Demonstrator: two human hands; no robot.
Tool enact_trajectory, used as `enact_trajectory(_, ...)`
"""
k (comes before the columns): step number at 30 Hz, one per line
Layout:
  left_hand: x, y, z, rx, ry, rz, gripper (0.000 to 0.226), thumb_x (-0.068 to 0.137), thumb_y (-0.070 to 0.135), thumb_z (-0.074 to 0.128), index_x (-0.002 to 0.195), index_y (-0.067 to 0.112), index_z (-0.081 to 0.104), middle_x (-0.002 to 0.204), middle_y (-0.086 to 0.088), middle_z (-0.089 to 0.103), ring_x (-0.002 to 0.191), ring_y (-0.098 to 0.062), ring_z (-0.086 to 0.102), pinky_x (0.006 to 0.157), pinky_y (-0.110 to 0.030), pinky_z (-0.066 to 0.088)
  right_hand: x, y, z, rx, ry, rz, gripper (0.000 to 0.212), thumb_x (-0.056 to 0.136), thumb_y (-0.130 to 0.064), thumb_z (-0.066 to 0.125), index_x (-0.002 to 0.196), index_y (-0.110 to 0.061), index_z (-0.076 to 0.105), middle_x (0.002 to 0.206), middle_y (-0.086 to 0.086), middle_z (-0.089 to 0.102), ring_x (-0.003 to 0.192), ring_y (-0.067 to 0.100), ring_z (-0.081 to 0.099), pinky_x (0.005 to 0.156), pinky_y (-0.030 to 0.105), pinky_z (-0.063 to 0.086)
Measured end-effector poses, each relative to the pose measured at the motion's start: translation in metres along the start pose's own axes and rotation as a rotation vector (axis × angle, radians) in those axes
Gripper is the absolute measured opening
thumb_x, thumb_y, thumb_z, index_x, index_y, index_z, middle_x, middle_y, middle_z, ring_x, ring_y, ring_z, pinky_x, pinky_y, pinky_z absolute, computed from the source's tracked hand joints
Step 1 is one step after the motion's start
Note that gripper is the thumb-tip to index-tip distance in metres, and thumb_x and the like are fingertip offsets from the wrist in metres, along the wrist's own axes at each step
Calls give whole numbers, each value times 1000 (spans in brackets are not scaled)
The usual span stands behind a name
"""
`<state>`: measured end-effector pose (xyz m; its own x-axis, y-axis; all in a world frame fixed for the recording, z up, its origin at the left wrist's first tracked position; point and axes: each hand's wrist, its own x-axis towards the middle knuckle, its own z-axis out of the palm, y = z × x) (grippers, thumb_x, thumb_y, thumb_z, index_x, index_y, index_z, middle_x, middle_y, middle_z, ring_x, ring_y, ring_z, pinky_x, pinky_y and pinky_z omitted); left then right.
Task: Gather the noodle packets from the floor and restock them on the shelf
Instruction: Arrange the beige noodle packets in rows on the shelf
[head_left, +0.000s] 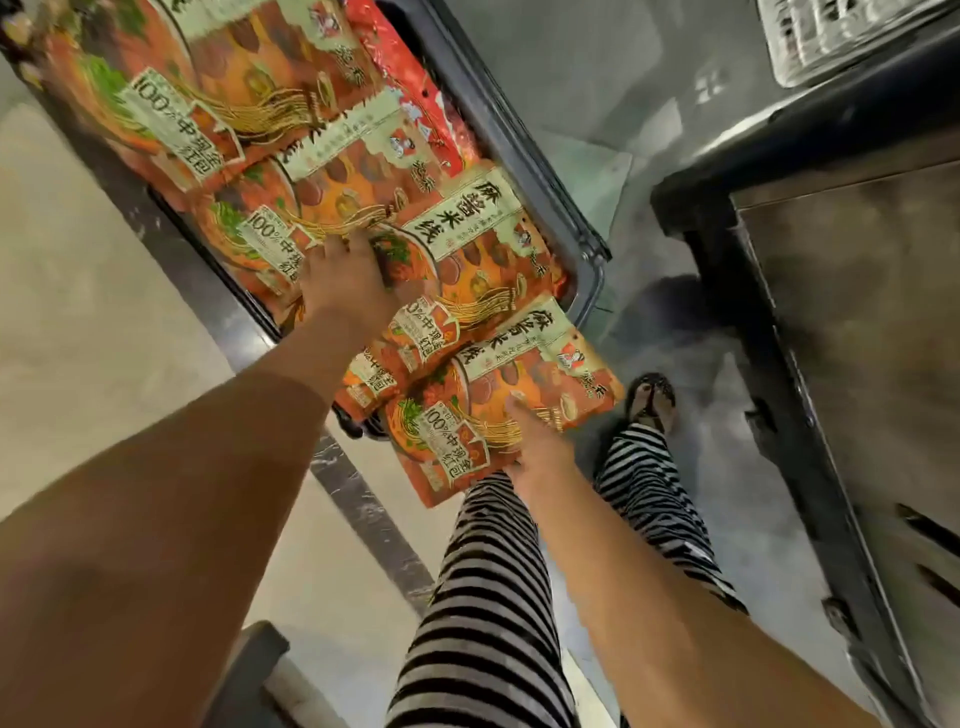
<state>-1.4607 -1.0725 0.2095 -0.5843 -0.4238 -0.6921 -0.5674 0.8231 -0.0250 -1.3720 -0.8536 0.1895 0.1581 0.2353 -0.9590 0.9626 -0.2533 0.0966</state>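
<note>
1. Pinching an orange noodle packet (519, 374) in our right hand (530, 441), thumb on top, we hold it at the shelf's (524, 156) near end.
2. Our left hand (345, 283) rests on the shelved packets (234, 93); its fingers look curled, though we cannot tell.

Packets (249, 88) overlap in row on shelf (524, 130), far left to centre. Nearest packet (519, 374) juts past shelf's near end; right hand (535, 441) holds its near edge. Left hand (345, 280) on packets just left. Foot (652, 397) right of nearest packet. Cabinet (857, 312) at right, floor (571, 62) between.
</note>
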Motion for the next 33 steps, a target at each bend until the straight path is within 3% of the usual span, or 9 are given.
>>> enact_trajectory(5,21,0,-9,-61,-225,-35,114,61,85,63,146,14,34,134,-15,56,121,-39,55,95,-49,49,-10,11,11,101,110,-37,98,71,-35,87,149,-10,34,146,12,46,130,32,48,109,47,42)
enact_trajectory(11,28,-6,-10,-265,-327,13,110,62,65,81,148,14,35,141,-8,52,128,-33,51,96,-39,44,-26,22,14,59,-13,-163,40,85,-20,75,119,-14,54,90,-2,60,77,14,60,68,30,48)
enact_trajectory(15,14,-3,-12,-482,-425,-60,113,63,48,88,152,7,32,146,-7,45,131,-32,47,101,-35,43,-29,12,19,-1,63,-216,25,84,-19,77,85,-14,53,78,1,56,66,15,55,54,22,42)
enact_trajectory(19,-14,4,-20,-808,-463,-180,74,74,31,86,137,17,49,125,5,57,97,-21,62,71,-27,59,-41,-5,10,-118,157,-365,55,81,-19,80,56,-14,31,56,0,34,52,16,31,45,24,28)
enact_trajectory(21,-33,7,-29,-924,-446,-201,51,78,27,83,117,18,51,112,8,59,90,-16,60,50,-21,54,-51,-16,-2,-212,134,-409,48,84,-17,77,56,-14,39,54,0,41,53,18,39,45,24,33)
enact_trajectory(23,-54,9,-41,-1028,-427,-205,66,78,29,83,132,17,46,129,7,55,105,-20,60,57,-26,52,-65,-27,-18,-271,150,-501,52,83,-19,78,50,-14,38,46,-2,41,48,18,37,46,25,31)
enact_trajectory(27,-105,10,-64,-1246,-400,-198,111,54,44,93,148,27,37,136,3,54,77,-22,74,75,-52,61,-107,-48,-58,-392,169,-682,51,79,-24,81,50,-8,43,50,5,43,51,18,37,52,32,29)
enact_trajectory(29,-126,11,-71,-1314,-394,-191,126,41,51,97,148,26,35,140,-1,53,103,-29,69,88,-58,55,-130,-58,-84,-406,170,-732,46,81,-21,79,53,-9,44,53,6,44,51,20,39,52,32,30)
enact_trajectory(33,-187,36,-93,-1434,-434,-177,66,81,35,79,136,27,41,104,8,55,84,-15,64,69,-38,60,-174,-72,-141,-384,218,-837,38,82,-17,77,55,-12,52,58,7,56,53,22,51,53,37,44)
